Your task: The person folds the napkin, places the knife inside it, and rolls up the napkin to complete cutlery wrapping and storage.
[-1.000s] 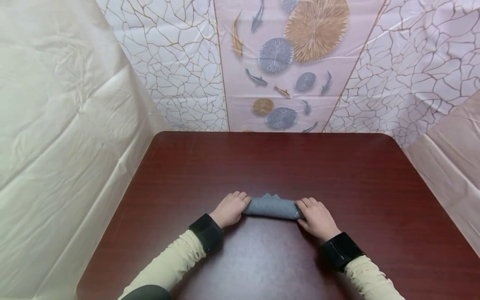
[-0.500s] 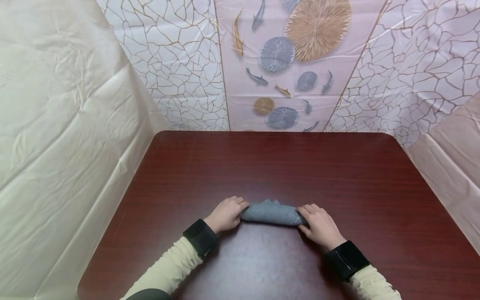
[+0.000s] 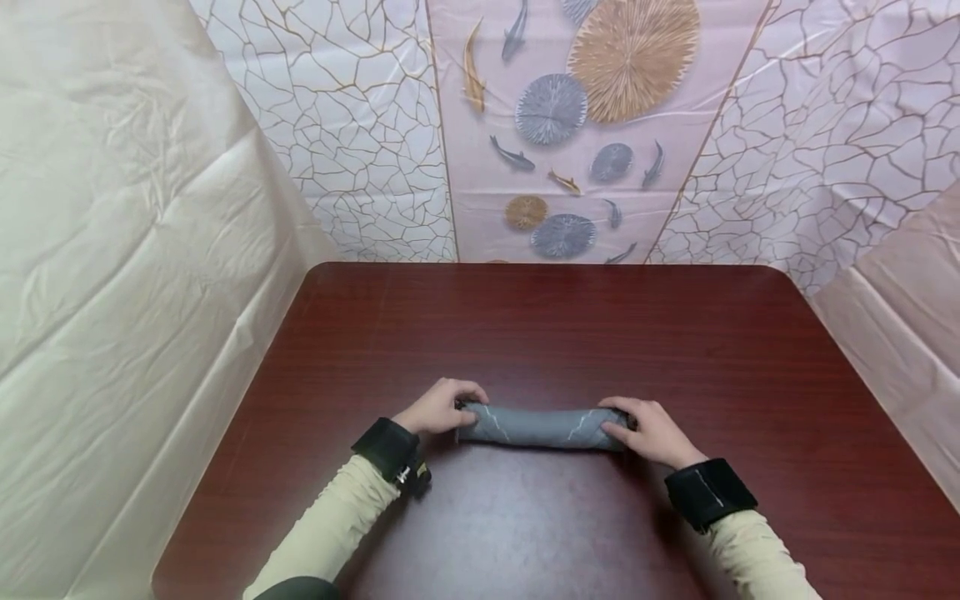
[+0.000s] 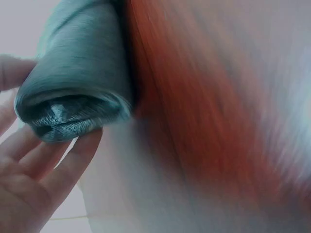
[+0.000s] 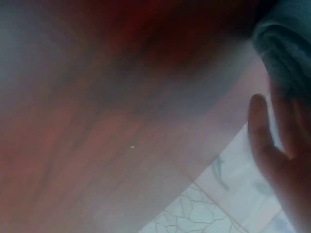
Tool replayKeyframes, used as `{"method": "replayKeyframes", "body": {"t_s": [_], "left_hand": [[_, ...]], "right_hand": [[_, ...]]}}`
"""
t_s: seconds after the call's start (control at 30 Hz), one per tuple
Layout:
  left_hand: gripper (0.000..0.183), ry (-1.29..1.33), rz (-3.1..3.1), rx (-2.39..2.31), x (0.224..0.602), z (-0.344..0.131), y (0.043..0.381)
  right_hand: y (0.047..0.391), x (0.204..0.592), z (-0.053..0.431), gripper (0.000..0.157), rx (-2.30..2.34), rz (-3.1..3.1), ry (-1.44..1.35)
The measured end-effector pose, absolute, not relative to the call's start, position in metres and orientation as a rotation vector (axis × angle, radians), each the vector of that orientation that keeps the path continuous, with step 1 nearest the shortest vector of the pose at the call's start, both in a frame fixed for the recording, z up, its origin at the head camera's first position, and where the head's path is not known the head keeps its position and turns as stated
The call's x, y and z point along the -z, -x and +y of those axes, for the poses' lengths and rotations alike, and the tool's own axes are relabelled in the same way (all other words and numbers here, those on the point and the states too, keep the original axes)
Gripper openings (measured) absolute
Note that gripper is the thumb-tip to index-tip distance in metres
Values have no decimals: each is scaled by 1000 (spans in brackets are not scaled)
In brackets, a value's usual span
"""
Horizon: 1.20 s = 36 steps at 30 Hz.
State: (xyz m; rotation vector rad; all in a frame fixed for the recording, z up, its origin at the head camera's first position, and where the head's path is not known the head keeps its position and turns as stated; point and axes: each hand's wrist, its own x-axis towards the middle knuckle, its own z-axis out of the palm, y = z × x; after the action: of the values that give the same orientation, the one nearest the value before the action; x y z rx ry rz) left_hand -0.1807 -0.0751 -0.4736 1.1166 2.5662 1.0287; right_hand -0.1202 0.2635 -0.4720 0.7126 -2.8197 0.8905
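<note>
A grey-blue rolled-up cloth (image 3: 536, 427) with thin white lines lies crosswise on the dark red table. My left hand (image 3: 442, 407) holds its left end, thumb on the near side and fingers over the far side. At the other end my right hand (image 3: 654, 431) grips the roll in the same way. In the left wrist view the open end of the rolled cloth (image 4: 77, 73) shows folded layers inside, with fingers of the left hand (image 4: 39, 165) curved against it. The right wrist view catches only the end of the roll (image 5: 286, 48) beside the right hand (image 5: 286, 150).
The wooden table (image 3: 540, 333) has rounded far corners. Behind it hangs a patterned sheet (image 3: 555, 167) with fish and round leaf shapes. A cream sheet (image 3: 135, 292) covers the left side, and another pale sheet (image 3: 900, 333) the right.
The roll first slid toward me, then turned, so its pointed cloth corners at the far edge no longer show. My hands have moved apart to its ends, and it looks longer.
</note>
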Motion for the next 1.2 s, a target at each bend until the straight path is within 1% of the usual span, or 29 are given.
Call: {"method": "replayKeyframes", "body": {"t_s": [0.1, 0.2, 0.27, 0.33, 0.4, 0.53, 0.6, 0.7, 0.93, 1.2], "left_hand": [[19, -1110, 2618, -1015, 477, -73, 189], [19, -1099, 2680, -922, 479, -70, 193], [19, -1061, 2749, -838, 477, -66, 192], [20, -1082, 2856, -702, 473, -62, 188], [23, -1153, 2958, -555, 467, -56, 179], [36, -1300, 3021, -196, 455, -43, 149], [43, -1276, 2993, -34, 454, -38, 136], [42, -1187, 2980, 144, 458, -30, 129], [41, -1091, 2962, 132, 468, -21, 143], [46, -1095, 2962, 87, 473, -10, 183]], "right_hand": [[128, 475, 264, 25, -838, -2832, -668], [131, 477, 262, 26, -760, -2870, -614], [132, 476, 260, 27, -680, -2881, -574], [132, 475, 256, 28, -573, -2841, -567], [131, 473, 250, 30, -479, -2759, -605], [122, 468, 236, 40, -363, -2624, -797], [117, 469, 229, 47, -313, -2626, -873], [113, 473, 223, 54, -214, -2669, -894], [121, 482, 218, 54, -176, -2726, -843], [159, 493, 227, 55, -225, -2744, -827]]}}
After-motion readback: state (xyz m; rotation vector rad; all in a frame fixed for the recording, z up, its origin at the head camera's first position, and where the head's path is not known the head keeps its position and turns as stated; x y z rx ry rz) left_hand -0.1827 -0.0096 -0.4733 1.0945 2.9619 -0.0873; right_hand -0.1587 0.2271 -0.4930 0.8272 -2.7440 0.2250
